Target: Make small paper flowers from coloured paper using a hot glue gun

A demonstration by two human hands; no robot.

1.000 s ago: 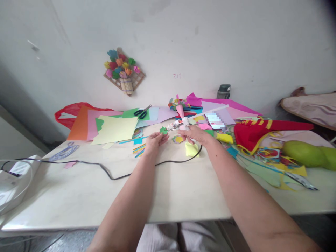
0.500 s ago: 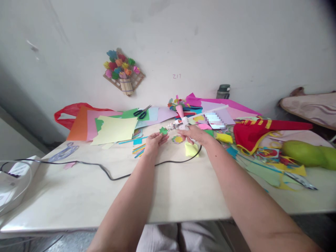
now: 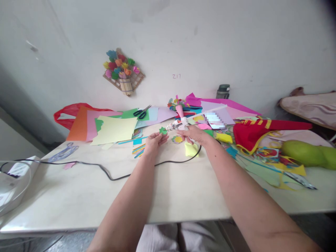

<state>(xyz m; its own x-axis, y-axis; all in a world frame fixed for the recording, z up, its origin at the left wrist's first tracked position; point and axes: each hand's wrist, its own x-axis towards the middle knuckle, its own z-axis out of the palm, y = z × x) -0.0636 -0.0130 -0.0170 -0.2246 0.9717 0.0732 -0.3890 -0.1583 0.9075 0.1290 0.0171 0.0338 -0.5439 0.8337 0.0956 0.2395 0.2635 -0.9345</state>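
My left hand (image 3: 154, 141) pinches a small green star-shaped paper cutout (image 3: 163, 130) above the white table (image 3: 168, 189). My right hand (image 3: 195, 134) grips a white hot glue gun (image 3: 180, 124) whose nozzle points left at the green cutout. The gun's black cord (image 3: 110, 173) trails across the table to the left. A yellow paper flower piece (image 3: 178, 139) lies just beyond my hands, and a pale yellow scrap (image 3: 191, 149) sits under my right wrist.
Coloured paper sheets (image 3: 115, 128) and black-handled scissors (image 3: 141, 112) lie at the back left. Paper scraps, a red cloth (image 3: 252, 134) and a green gourd-like object (image 3: 307, 154) fill the right side. A white appliance (image 3: 13, 185) stands at the left edge. A paper bouquet (image 3: 123, 71) hangs on the wall.
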